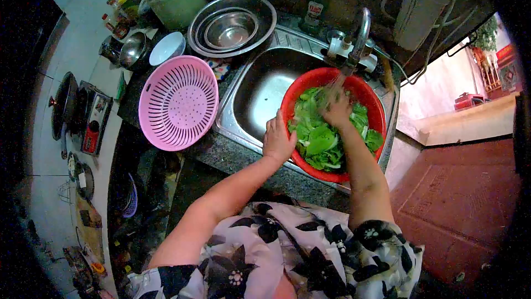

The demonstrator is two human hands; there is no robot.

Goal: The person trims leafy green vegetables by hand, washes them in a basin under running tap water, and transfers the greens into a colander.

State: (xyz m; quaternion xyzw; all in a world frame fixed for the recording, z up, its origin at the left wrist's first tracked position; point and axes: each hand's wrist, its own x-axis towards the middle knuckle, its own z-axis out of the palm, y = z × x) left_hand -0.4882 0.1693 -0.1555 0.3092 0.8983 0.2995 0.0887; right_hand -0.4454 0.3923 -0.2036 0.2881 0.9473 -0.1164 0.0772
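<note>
A red plastic basin (378, 112) full of leafy greens (322, 142) sits at the right side of the steel sink (260, 86). My left hand (278, 139) grips the basin's left rim, thumb and fingers against its edge. Among the leaves at the basin's far side is my right hand (337, 112), directly below the faucet (364, 32). Water seems to run from the spout over that hand. Leaves and blur hide its fingertips, so whether they hold any greens does not show.
Left of the sink stands a pink colander (180, 102). Behind it are a white bowl (167, 49) and nested steel basins (232, 28). A dish soap bottle (315, 8) stands behind the sink. A gas stove (95, 119) is at far left.
</note>
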